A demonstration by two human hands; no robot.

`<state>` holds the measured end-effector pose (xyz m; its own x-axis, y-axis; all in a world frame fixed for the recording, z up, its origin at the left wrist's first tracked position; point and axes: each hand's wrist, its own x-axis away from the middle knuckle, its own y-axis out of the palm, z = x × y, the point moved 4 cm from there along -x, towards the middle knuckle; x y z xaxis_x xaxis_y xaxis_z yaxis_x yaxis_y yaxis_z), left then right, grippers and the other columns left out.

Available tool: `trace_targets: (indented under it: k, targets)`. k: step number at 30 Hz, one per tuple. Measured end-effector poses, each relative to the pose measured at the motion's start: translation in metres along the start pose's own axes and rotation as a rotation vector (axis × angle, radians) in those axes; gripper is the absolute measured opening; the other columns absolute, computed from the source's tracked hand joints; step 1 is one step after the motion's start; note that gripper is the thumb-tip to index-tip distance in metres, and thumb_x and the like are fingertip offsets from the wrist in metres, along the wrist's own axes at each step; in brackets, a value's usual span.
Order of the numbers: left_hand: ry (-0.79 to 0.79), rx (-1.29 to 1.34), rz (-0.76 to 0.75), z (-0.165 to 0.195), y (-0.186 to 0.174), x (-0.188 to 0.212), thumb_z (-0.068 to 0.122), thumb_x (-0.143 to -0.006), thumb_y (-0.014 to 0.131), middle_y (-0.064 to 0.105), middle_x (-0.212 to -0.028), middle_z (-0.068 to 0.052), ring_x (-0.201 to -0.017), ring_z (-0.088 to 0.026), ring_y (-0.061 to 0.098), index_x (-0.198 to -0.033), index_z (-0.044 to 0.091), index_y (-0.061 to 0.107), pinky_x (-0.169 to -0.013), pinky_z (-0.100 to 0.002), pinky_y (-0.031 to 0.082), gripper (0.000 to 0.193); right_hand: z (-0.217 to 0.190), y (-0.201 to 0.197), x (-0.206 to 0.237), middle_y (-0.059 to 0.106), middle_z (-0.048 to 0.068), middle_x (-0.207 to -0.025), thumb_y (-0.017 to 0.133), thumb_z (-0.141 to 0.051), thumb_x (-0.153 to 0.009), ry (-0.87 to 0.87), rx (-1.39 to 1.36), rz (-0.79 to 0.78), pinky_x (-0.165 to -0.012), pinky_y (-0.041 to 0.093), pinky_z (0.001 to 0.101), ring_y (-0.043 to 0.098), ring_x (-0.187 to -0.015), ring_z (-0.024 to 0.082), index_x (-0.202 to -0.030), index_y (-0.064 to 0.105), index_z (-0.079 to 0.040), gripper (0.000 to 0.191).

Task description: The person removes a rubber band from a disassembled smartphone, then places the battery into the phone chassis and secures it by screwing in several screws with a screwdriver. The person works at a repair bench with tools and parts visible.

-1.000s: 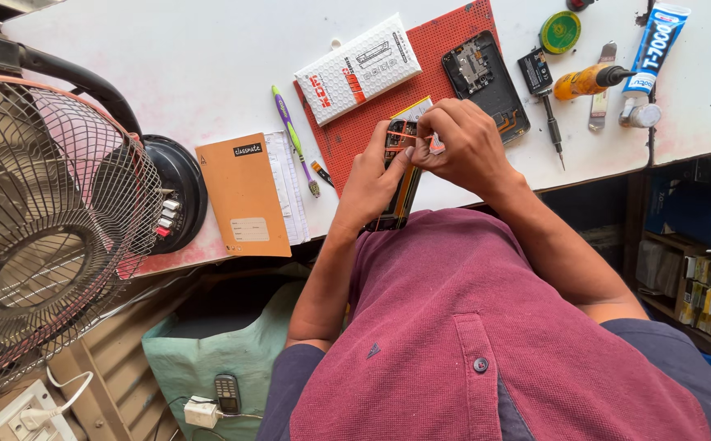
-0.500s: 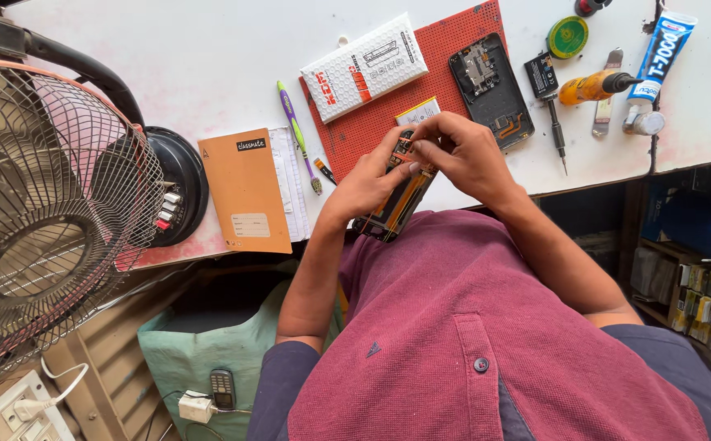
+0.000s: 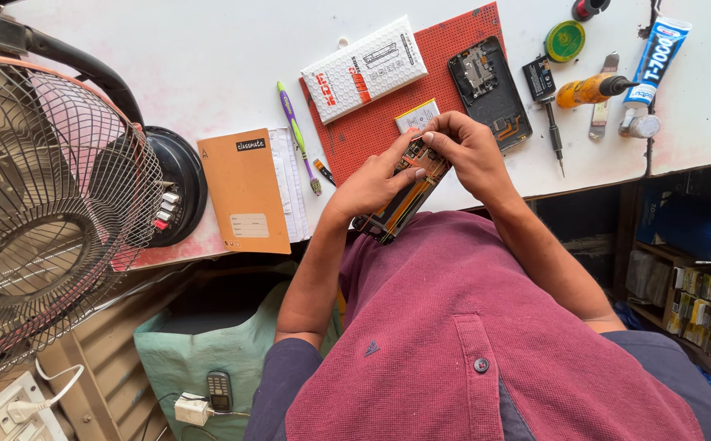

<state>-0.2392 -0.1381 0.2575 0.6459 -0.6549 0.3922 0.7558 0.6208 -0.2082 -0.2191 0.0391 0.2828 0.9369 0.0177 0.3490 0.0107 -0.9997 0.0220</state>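
Both hands have eased a little lower toward the bench edge since half a second ago, the opened phone [image 3: 404,200] riding with them and tilted the same way. Left hand [image 3: 372,184] is curled round the phone's lower half from the left, thumb and forefinger laid along its side, gripping it firmly. Right hand [image 3: 470,147] is closed over the upper end, fingertips pinched down on the exposed innards, though what exactly they pinch is hidden under the fingers. That phone hangs over the near edge of the bench [image 3: 167,65], its bottom corner right against the maroon shirt [image 3: 486,327]. Just behind the hands, a small yellow-and-white battery [image 3: 415,116] lies on the red perforated work mat [image 3: 372,131], and a white padded packet [image 3: 363,69] sits on the mat's far left corner. A dark phone back housing [image 3: 490,90] lies at the mat's right edge, touching distance from the right hand. Further right: a small black part [image 3: 540,79], a thin screwdriver [image 3: 554,135], an orange-handled tool [image 3: 592,88], a round green tin [image 3: 565,41], metal tweezers [image 3: 603,94] and a blue-and-white glue tube [image 3: 648,73]. Out to the left, a purple-and-green pen [image 3: 294,131], an orange notebook [image 3: 245,192], and a big wire-caged fan [image 3: 45,212] at the far side.
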Motion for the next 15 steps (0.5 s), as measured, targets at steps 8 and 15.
trace_targets:
  k: [8, 15]
  targets:
    - [0.032, -0.069, -0.093, 0.009, 0.004, -0.016, 0.038, -0.101, 0.062, 0.061, -0.14, -0.028, -0.127, -0.045, 0.061, -0.161, 0.018, 0.028, -0.108, -0.047, 0.047, 0.072, 0.019, -0.019, 0.002, 0.068, -0.002, -0.091, 0.065, -0.014, -0.101, 0.074, -0.103, 0.009, -0.065, 0.051, 0.0196, 0.061, -0.077, 0.003, -0.109, 0.069, -0.004, 0.014]
    - [-0.007, -0.089, -0.269, 0.014, 0.018, -0.018, 0.033, -0.096, 0.064, 0.058, -0.141, -0.029, -0.13, -0.045, 0.059, -0.165, 0.029, 0.005, -0.107, -0.046, 0.046, 0.091, 0.041, -0.031, 0.018, 0.058, -0.009, -0.071, 0.069, -0.019, -0.099, 0.317, -0.362, -0.027, -0.049, 0.03, 0.0181, 0.043, -0.056, -0.001, -0.096, 0.069, -0.01, 0.009]
